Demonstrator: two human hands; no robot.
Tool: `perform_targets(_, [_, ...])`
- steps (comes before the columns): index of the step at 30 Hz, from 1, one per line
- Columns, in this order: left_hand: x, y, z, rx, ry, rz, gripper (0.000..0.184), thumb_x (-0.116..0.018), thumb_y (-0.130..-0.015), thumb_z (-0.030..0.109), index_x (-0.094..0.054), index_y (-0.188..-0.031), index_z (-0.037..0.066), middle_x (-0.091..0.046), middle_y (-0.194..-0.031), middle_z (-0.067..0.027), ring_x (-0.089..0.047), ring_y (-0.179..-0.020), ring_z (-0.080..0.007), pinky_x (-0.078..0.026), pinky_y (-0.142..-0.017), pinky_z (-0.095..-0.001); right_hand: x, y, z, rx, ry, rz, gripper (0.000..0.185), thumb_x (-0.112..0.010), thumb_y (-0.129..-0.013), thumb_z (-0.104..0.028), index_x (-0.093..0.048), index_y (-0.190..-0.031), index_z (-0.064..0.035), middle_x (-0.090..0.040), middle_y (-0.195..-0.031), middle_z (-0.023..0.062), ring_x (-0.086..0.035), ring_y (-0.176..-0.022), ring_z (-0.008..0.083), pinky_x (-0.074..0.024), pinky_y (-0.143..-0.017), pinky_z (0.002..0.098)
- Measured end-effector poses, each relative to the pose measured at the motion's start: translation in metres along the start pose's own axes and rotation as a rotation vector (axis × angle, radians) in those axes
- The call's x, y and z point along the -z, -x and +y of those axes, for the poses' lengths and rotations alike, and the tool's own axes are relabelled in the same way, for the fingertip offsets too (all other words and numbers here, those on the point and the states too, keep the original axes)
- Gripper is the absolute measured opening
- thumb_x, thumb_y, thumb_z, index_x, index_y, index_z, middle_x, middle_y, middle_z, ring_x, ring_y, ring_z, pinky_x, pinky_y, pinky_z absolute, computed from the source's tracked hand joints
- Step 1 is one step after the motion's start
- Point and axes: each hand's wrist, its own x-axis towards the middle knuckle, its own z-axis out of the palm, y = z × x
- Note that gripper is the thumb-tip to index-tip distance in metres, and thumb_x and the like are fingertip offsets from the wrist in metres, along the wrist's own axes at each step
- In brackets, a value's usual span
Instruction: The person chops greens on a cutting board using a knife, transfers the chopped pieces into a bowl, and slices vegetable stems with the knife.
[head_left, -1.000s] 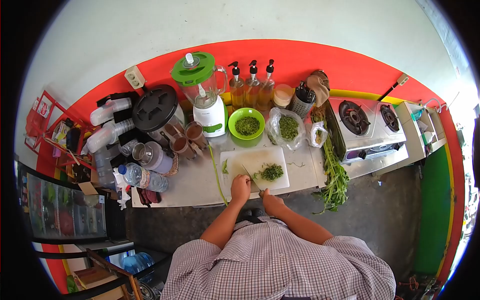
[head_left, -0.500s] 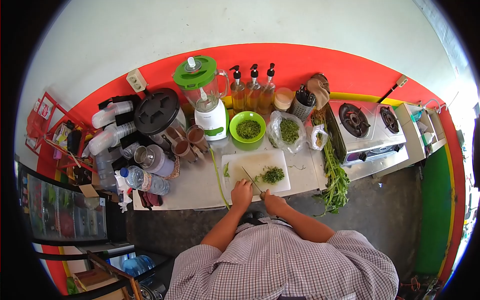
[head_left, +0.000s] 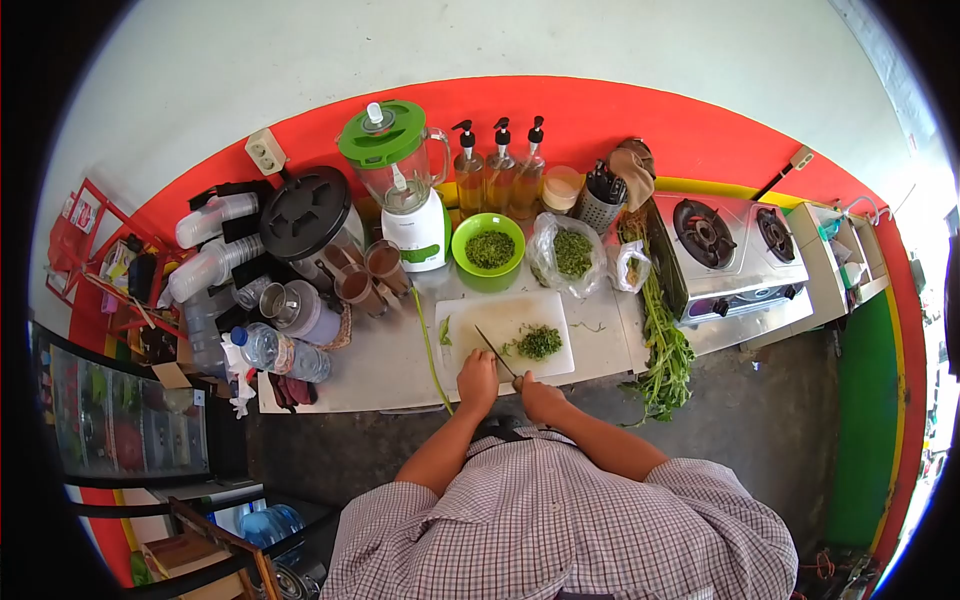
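Observation:
The knife (head_left: 497, 354) is in my right hand (head_left: 541, 396), closed around its handle at the near edge of the white cutting board (head_left: 483, 312). Its blade slants up and left over the board. Curled fingers of my left hand (head_left: 478, 378) rest on the board's near edge, left of the blade; whatever is under them is hidden. A pile of chopped greens (head_left: 538, 342) lies right of the blade. On the board's left side is a small green leaf (head_left: 445, 331). A long green stalk (head_left: 430, 347) runs along the table beside the board.
Behind the board stand a green bowl (head_left: 490, 274) of chopped greens and a plastic bag (head_left: 572, 252) of greens. A blender (head_left: 415, 232) and several pump bottles line the wall. Leafy stalks (head_left: 661, 350) hang over the edge, beside a gas stove (head_left: 742, 255). Bottles and cups crowd the left.
The whole view has shifted slightly, so things sit a little higher and further left. Both hands and the knife keep nearly the same place on the board.

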Motion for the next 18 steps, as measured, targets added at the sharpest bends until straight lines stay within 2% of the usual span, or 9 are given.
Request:
perform_targets(2, [-0.002, 0.0, -0.001, 0.018, 0.001, 0.0, 0.01, -0.061, -0.094, 0.014, -0.067, -0.095, 0.006, -0.062, -0.095, -0.0104, -0.064, -0.095, -0.0318, -0.055, -0.078, -0.0444, 0.009, 0.006, -0.007, 0.036, 0.054, -0.037, 0.05, -0.067, -0.087, -0.009, -0.04, -0.128, 0.0025, -0.069, -0.113, 0.0272, -0.07, -0.107, 0.0389, -0.0567, -0.089, 0.046])
perform_targets(4, [0.0, -0.003, 0.001, 0.029, 0.005, 0.005, 0.01, -0.061, -0.094, 0.015, -0.067, -0.095, 0.006, -0.061, -0.096, -0.0106, -0.064, -0.094, -0.0322, -0.055, -0.078, -0.0447, 0.004, 0.011, -0.01, -0.004, -0.025, 0.023, 0.05, -0.066, -0.086, -0.006, -0.039, -0.126, 0.0055, -0.07, -0.107, 0.03, -0.07, -0.104, 0.0407, -0.0561, -0.087, 0.048])
perform_targets(8, [0.001, -0.002, 0.003, 0.058, 0.033, -0.014, 0.01, -0.062, -0.094, 0.015, -0.066, -0.094, 0.006, -0.061, -0.097, -0.0109, -0.064, -0.094, -0.0329, -0.054, -0.078, -0.0454, -0.015, -0.004, 0.0, -0.027, -0.072, 0.071, 0.049, -0.067, -0.085, -0.006, -0.04, -0.125, 0.0049, -0.07, -0.107, 0.0291, -0.071, -0.104, 0.0402, -0.0564, -0.087, 0.0478])
perform_targets(11, [-0.002, 0.0, -0.003, 0.033, 0.04, 0.013, 0.009, -0.062, -0.094, 0.015, -0.065, -0.094, 0.006, -0.061, -0.096, -0.0107, -0.064, -0.094, -0.0329, -0.054, -0.077, -0.0453, -0.003, 0.0, -0.003, -0.01, 0.0, -0.015, 0.05, -0.066, -0.086, -0.006, -0.039, -0.126, 0.0061, -0.07, -0.109, 0.0295, -0.07, -0.105, 0.0408, -0.0565, -0.087, 0.0477])
perform_targets(18, [0.003, 0.002, 0.001, 0.032, 0.046, 0.025, 0.009, -0.062, -0.093, 0.014, -0.068, -0.096, 0.007, -0.063, -0.095, -0.0097, -0.065, -0.09, -0.0335, -0.054, -0.077, -0.0444, -0.019, -0.005, -0.001, -0.024, -0.067, 0.092, 0.049, -0.065, -0.086, -0.007, -0.039, -0.126, 0.0059, -0.07, -0.106, 0.0284, -0.071, -0.101, 0.0414, -0.0571, -0.085, 0.0474])
